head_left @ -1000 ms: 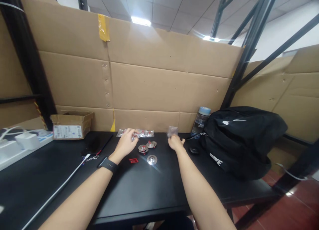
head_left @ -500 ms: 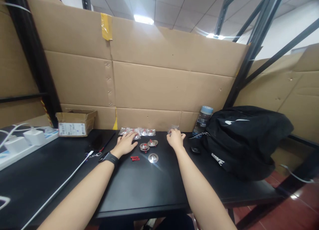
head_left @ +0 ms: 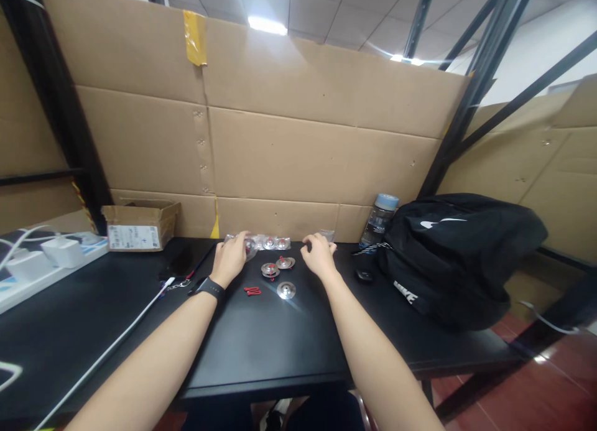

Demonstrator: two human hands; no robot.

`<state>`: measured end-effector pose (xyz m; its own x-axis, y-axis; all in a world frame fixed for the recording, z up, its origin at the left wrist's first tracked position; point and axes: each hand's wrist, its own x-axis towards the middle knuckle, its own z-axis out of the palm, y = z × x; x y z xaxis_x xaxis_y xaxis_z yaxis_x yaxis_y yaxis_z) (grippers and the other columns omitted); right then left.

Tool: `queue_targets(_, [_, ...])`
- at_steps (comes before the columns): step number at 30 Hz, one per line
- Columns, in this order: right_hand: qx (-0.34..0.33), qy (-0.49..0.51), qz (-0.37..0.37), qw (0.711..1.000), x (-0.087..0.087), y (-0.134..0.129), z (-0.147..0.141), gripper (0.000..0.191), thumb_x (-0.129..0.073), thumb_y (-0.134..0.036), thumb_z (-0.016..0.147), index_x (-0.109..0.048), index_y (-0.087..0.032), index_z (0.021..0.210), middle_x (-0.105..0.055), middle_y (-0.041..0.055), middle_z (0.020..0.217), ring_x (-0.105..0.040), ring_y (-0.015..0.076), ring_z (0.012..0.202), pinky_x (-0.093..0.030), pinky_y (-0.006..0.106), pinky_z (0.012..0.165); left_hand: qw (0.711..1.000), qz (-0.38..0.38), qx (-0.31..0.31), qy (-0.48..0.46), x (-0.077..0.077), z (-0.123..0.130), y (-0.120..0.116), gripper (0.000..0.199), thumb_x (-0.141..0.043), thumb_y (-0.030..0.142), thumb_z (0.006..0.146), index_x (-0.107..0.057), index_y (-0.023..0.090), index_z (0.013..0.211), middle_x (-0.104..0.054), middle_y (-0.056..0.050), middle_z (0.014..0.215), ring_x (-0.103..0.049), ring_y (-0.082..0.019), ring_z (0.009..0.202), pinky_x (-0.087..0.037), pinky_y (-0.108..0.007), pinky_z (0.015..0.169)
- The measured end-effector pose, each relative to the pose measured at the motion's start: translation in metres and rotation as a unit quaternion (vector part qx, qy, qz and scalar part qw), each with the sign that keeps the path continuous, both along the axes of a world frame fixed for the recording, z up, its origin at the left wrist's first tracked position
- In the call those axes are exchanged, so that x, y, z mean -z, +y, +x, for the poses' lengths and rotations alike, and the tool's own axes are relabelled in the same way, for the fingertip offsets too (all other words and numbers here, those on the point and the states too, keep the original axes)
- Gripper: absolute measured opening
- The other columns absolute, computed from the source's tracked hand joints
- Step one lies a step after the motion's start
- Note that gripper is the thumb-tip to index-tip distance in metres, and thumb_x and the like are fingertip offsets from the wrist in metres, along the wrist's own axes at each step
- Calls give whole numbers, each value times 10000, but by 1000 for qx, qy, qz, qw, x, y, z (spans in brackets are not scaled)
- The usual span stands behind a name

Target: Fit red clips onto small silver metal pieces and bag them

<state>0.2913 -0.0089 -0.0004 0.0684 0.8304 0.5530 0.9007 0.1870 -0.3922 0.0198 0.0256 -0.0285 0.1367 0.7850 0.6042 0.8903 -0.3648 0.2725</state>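
My left hand (head_left: 230, 257) wears a black watch, and its curled fingers close on a clear plastic bag of finger cymbals (head_left: 250, 247) at the back of the table; its fingertips are partly hidden. More bagged cymbals (head_left: 269, 243) lie to the right in the same row. My right hand (head_left: 319, 254) is held open, fingers bent and apart, in front of a small clear plastic bag (head_left: 328, 235). Between the hands rest two cymbal pairs with red cords, one pair (head_left: 270, 270) left of the other pair (head_left: 285, 263). Nearer me are a single cymbal (head_left: 286, 290) and red cord loops (head_left: 252, 291).
A black backpack (head_left: 459, 263), a blue-capped bottle (head_left: 379, 219) and a small black object (head_left: 364, 275) stand on the right. On the left are an open carton (head_left: 140, 229), a dark phone (head_left: 180, 266), a white cable (head_left: 116, 338) and a power strip (head_left: 88, 260). Cardboard (head_left: 280, 145) walls the back.
My left hand has gone from lying flat on the bags to curled fingers, a little higher. My right hand has shifted slightly left, away from the small bag. The loose cymbals stay put.
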Motion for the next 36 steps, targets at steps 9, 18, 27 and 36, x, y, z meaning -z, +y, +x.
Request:
queue_targets(9, [-297,229,40,926,-3,-15,-46,409,-668,-408,855,-667,-231,1224,-718,44,1075,-635,166,805,-502,287,776,971,34,196,-132,-36,25,-41,284,-494,359,974,-573,264,1231,-735,-38,1124,-703,-224,1031,-510,-325,908])
queue_targets(18, [-207,325,54,921,-2,-6,-35,216,-660,-374,830,-781,-197,853,-782,55,849,-719,226,770,-545,313,743,943,-57,267,-191,-9,42,-34,820,-758,287,734,-343,254,1440,-587,-109,1316,-648,-251,1093,-516,-410,939])
queue_targets(27, [-186,375,15,908,11,12,-20,266,-666,-421,797,-741,-166,807,-756,74,768,-703,213,634,-533,300,617,958,-65,259,-105,-3,36,-26,210,-675,268,775,-578,226,956,-663,-45,1014,-639,-244,970,-494,-387,887])
queue_targets(36, [-170,389,87,901,-2,5,-16,285,-615,-429,853,-728,-168,865,-755,71,855,-697,211,794,-534,319,778,955,-38,282,-86,-13,35,-32,134,-586,343,892,-617,227,950,-669,-60,1047,-619,-244,1030,-467,-393,954])
